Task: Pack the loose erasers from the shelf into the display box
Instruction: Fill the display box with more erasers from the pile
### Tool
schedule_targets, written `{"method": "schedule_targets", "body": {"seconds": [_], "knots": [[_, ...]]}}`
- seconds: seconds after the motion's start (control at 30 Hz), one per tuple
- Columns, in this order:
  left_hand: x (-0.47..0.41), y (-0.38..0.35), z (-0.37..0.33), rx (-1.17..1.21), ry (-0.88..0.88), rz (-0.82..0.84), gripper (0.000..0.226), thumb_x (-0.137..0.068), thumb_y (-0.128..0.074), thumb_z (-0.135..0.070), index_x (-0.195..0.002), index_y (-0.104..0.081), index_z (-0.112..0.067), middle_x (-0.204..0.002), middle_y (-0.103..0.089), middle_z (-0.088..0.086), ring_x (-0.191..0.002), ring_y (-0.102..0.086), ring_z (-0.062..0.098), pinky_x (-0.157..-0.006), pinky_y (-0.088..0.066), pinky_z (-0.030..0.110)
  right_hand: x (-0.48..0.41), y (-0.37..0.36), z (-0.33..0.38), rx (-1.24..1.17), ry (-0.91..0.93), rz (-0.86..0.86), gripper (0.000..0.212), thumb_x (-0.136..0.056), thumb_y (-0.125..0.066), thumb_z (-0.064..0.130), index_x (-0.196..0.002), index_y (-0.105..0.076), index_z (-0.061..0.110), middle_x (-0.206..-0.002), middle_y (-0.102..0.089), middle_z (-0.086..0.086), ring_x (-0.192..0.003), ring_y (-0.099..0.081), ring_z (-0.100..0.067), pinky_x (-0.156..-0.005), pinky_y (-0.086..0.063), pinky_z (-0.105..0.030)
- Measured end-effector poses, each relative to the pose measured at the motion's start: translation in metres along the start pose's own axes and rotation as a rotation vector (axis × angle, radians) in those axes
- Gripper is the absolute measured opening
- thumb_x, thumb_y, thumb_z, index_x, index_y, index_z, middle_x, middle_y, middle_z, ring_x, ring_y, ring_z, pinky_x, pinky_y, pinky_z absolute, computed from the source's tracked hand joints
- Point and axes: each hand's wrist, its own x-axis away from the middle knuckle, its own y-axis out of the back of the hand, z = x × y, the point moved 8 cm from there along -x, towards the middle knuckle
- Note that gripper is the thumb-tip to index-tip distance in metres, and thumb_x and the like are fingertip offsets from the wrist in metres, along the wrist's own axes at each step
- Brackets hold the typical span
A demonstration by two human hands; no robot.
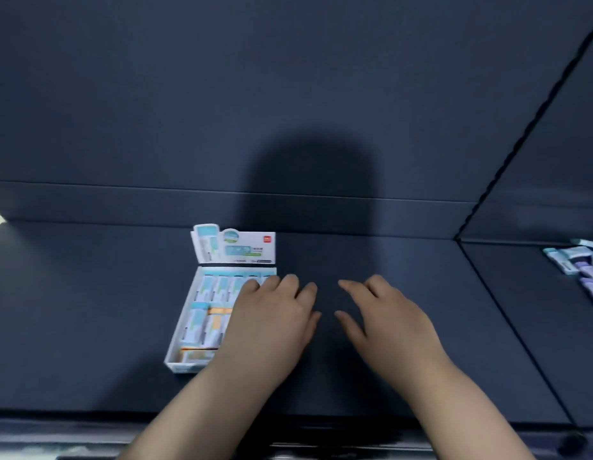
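Box (pixel 183 330) sat open on the shelf (pixel 89 310), left of centre, its lid flap (pixel 252 249) standing up at the back edge and its long axis running front to back. Packed erasers (pixel 210 290) lay in rows inside, with what looked like a little room left near the front wall. The loose erasers (pixel 575 265) lay far right, on the next shelf section past the seam, in a blurred heap trailing from back toward front; single erasers' axes could not be told. They were well apart from both hands, to the right and slightly back. The right hand (pixel 388 322) was the nearer, so the reach probably fell to it, going rightward across the seam. It was palm down above bare shelf near the middle, its fingers (pixel 353 287) apart and relaxed, pointing back-left and holding nothing. The left hand (pixel 272 322) was palm down over the box's right side, its fingers (pixel 290 283) loosely spread above the back right corner and empty; contact with the box could not be told. Both forearms came in from the front edge, angled toward each other.
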Motion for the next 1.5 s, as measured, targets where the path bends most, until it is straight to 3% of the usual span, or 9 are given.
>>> {"method": "schedule_targets", "body": {"seconds": [0.4, 0.47, 0.53, 0.6, 0.73, 0.87, 1.1, 1.5], "knots": [[-0.036, -0.012, -0.127, -0.002, 0.113, 0.103, 0.036, -0.054, -0.085, -0.039, -0.082, -0.074, -0.019, -0.066, -0.062, 0.003, -0.058, -0.06, 0.026, -0.053, -0.044, 0.035, 0.033, 0.031, -0.114, 0.187, 0.098, 0.141, 0.045, -0.097, -0.034, 0.046, -0.138, -0.037, 0.026, -0.129, -0.045, 0.001, -0.119, -0.042, -0.02, -0.095, -0.036, -0.034], [-0.037, -0.002, -0.132, -0.005, 0.163, 0.146, 0.037, -0.074, -0.072, -0.045, -0.103, -0.068, -0.023, -0.088, -0.064, 0.003, -0.08, -0.061, 0.026, -0.069, -0.043, 0.038, 0.036, 0.031, -0.12, 0.187, 0.089, 0.141, 0.045, -0.097, -0.034, 0.046, -0.137, -0.038, 0.026, -0.128, -0.046, 0.001, -0.118, -0.042, -0.02, -0.095, -0.035, -0.034], [-0.039, -0.002, -0.143, -0.043, 0.171, 0.148, 0.04, -0.096, -0.038, -0.046, -0.131, -0.045, -0.029, -0.121, -0.053, -0.001, -0.112, -0.049, 0.023, -0.088, -0.032, 0.037, 0.045, 0.036, -0.133, 0.172, 0.069, 0.137, 0.046, -0.097, -0.034, 0.048, -0.137, -0.039, 0.026, -0.127, -0.046, 0.002, -0.118, -0.043, -0.019, -0.094, -0.035, -0.033], [-0.04, -0.003, -0.155, -0.037, 0.17, 0.157, 0.044, -0.099, -0.026, -0.046, -0.14, -0.032, -0.032, -0.13, -0.045, -0.004, -0.12, -0.043, 0.021, -0.093, -0.028, 0.035, 0.053, 0.041, -0.146, 0.168, 0.041, 0.127, 0.047, -0.096, -0.034, 0.049, -0.138, -0.038, 0.028, -0.127, -0.045, 0.003, -0.118, -0.043, -0.019, -0.094, -0.035, -0.033], [-0.043, -0.008, -0.171, 0.01, 0.08, 0.177, 0.041, -0.092, -0.043, -0.047, -0.129, -0.051, -0.033, -0.108, -0.059, -0.006, -0.098, -0.058, 0.018, -0.08, -0.039, 0.034, 0.068, 0.051, -0.17, 0.16, -0.057, 0.102, 0.048, -0.096, -0.033, 0.049, -0.139, -0.034, 0.029, -0.129, -0.044, 0.003, -0.12, -0.042, -0.019, -0.095, -0.034, -0.033], [-0.049, -0.011, -0.197, 0.1, -0.044, 0.179, 0.047, -0.098, -0.027, -0.046, -0.144, -0.027, -0.034, -0.127, -0.048, -0.008, -0.115, -0.047, 0.016, -0.091, -0.032, 0.033, 0.09, 0.061, -0.196, 0.139, -0.186, 0.115, 0.048, -0.095, -0.034, 0.05, -0.139, -0.034, 0.031, -0.13, -0.044, 0.003, -0.122, -0.042, -0.02, -0.095, -0.035, -0.033], [-0.06, -0.012, -0.249, 0.131, -0.19, 0.167, 0.052, -0.099, -0.024, -0.047, -0.148, -0.014, -0.032, -0.132, -0.043, -0.008, -0.119, -0.043, 0.015, -0.094, -0.03, 0.032, 0.129, 0.076, -0.239, 0.084, -0.342, 0.035, 0.046, -0.094, -0.039, 0.049, -0.137, -0.038, 0.033, -0.125, -0.045, 0.004, -0.122, -0.042, -0.019, -0.096, -0.037, -0.031], [-0.114, -0.037, -0.368, 0.106, -0.163, 0.156, 0.053, -0.099, -0.025, -0.048, -0.148, -0.015, -0.031, -0.134, -0.041, -0.007, -0.12, -0.044, 0.015, -0.095, -0.033, 0.031, 0.15, 0.109, -0.369, 0.107, -0.313, 0.0, 0.047, -0.094, -0.039, 0.05, -0.138, -0.037, 0.034, -0.127, -0.041, 0.007, -0.12, -0.042, -0.016, -0.096, -0.038, -0.029]]}}
